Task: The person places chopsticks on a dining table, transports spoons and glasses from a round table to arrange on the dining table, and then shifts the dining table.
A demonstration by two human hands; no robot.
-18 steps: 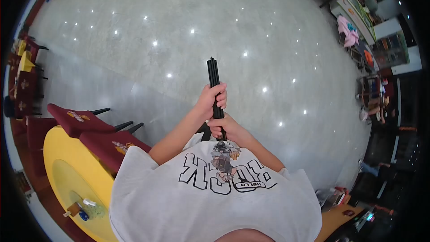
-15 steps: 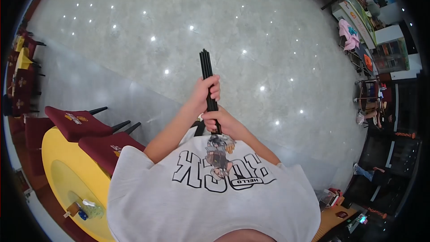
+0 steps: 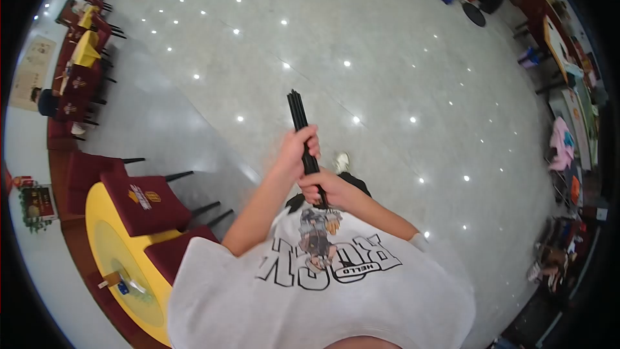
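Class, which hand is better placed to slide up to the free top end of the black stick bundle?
Probably the left hand: it grips the black stick bundle higher up, nearer the free end. The right hand clamps the base by the chest.

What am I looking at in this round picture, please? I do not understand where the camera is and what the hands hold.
The camera sits on a person's head and looks down, with a very wide lens, so the picture is round and bent. At the bottom you see the person's own white T-shirt with a print. No machine is here, only two bare hands. The left hand and the right hand both grip a bundle of thin black rods, one hand above the other; I cannot tell what the rods are. A white shoe shows below. Under everything is a shiny grey floor with light spots. At the left stands a yellow round table with dark red chairs.
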